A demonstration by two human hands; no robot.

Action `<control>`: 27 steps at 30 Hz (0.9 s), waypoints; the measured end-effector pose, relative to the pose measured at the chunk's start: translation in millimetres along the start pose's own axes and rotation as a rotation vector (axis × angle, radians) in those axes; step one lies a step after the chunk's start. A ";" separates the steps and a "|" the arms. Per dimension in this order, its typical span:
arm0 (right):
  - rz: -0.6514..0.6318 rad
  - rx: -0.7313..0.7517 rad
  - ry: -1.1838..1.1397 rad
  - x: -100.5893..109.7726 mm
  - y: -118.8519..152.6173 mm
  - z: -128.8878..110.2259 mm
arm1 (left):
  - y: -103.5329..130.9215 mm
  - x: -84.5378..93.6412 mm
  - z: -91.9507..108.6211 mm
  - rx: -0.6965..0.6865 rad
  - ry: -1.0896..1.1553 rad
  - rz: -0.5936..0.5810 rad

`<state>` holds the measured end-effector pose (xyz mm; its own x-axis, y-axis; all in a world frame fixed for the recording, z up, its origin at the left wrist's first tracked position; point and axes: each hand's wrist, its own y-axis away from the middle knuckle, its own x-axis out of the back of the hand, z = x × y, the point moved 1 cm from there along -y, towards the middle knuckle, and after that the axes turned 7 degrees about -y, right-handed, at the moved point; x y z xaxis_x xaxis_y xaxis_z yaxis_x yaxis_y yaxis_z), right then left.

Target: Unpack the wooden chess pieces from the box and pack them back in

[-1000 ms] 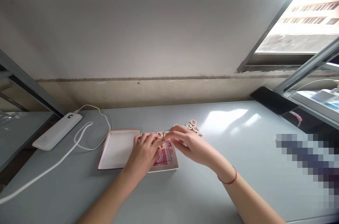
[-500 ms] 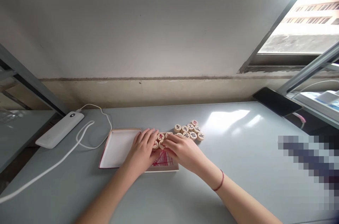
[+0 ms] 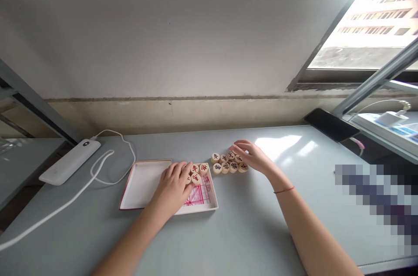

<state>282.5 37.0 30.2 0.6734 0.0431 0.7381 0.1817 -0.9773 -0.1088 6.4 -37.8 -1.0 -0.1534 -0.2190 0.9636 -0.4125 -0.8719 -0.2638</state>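
Note:
A shallow white tray (image 3: 140, 184) with a red rim and red line print lies on the grey table. My left hand (image 3: 173, 186) rests flat inside it, fingertips touching a few round wooden chess discs (image 3: 197, 172) at the tray's far right corner. To the right of the tray, a cluster of several more discs (image 3: 227, 163) sits on the table. My right hand (image 3: 253, 156) hovers at the far right end of that cluster, fingers curled over a disc there; whether it grips one I cannot tell.
A white power bank (image 3: 70, 161) with a white cable (image 3: 98, 171) lies at the left. A black phone (image 3: 329, 124) leans at the right by the window frame (image 3: 369, 84). The wall runs along the table's far edge.
My right hand left the discs in the tray and moved right and away to the loose cluster on the table. My left hand stayed in the tray.

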 end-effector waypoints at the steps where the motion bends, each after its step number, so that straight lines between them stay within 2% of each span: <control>1: -0.045 -0.032 -0.054 1.1 -0.6 2.4 | 0.2 0.4 0.1 0.005 -0.001 -0.005; 5: -0.049 -0.146 -0.081 1.8 0.6 5.3 | 0.5 2.0 0.7 0.013 -0.006 -0.022; 13: -0.045 -0.131 0.024 1.6 2.8 20.6 | 1.0 1.2 0.3 0.012 -0.005 -0.038; 17: 0.097 -0.163 -0.080 5.4 3.3 23.8 | 0.5 3.6 1.4 0.021 -0.018 0.040; 19: 0.198 -0.176 -0.197 5.8 4.6 16.7 | -1.7 8.8 3.6 0.006 -0.012 0.106; 21: 0.223 -0.135 -0.364 2.2 7.4 1.0 | -4.6 15.6 7.2 -0.032 0.025 0.173; 22: 0.192 -0.098 -0.457 -1.4 9.7 -9.6 | -5.9 18.9 9.2 -0.050 0.053 0.202; 24: 0.042 -0.021 -0.623 -11.4 16.2 -33.7 | -7.8 23.7 13.4 -0.075 0.112 0.247; 27: -0.190 -0.004 -0.784 -29.1 29.3 -64.8 | -8.2 26.0 19.1 -0.085 0.176 0.296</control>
<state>221.8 -6.4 48.7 0.9385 0.3399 0.0613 0.3419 -0.9394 -0.0252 23.0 -44.7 27.1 -0.4270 -0.3717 0.8243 -0.3987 -0.7408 -0.5406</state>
